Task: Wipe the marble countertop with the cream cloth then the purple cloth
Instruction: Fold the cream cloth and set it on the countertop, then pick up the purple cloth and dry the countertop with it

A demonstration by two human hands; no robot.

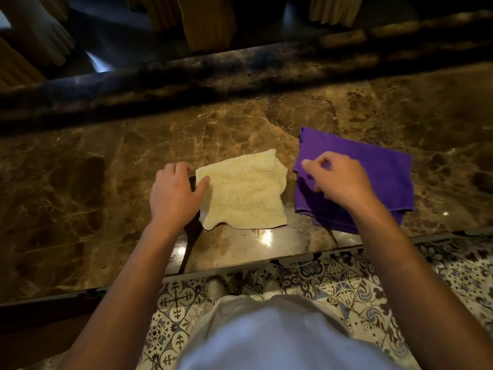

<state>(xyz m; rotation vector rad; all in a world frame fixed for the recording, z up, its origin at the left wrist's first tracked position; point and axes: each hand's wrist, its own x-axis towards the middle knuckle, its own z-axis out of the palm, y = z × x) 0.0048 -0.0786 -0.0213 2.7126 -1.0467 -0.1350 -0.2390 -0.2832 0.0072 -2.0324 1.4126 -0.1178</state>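
Observation:
A cream cloth (245,189) with a bumpy weave lies folded flat on the brown marble countertop (93,182), near its front edge. To its right lies a folded purple cloth (373,166). My left hand (176,194) rests at the cream cloth's left edge, thumb on top of the fabric and fingers curled beside it. My right hand (338,180) hovers over the left part of the purple cloth with its fingers loosely bent; whether it touches the fabric is unclear.
A raised dark marble ledge (240,73) runs along the back of the countertop. Behind it hang yellow and pale curtains (210,20). Patterned floor tiles (346,289) lie below the front edge. Bright light glints on the marble in front of the cream cloth.

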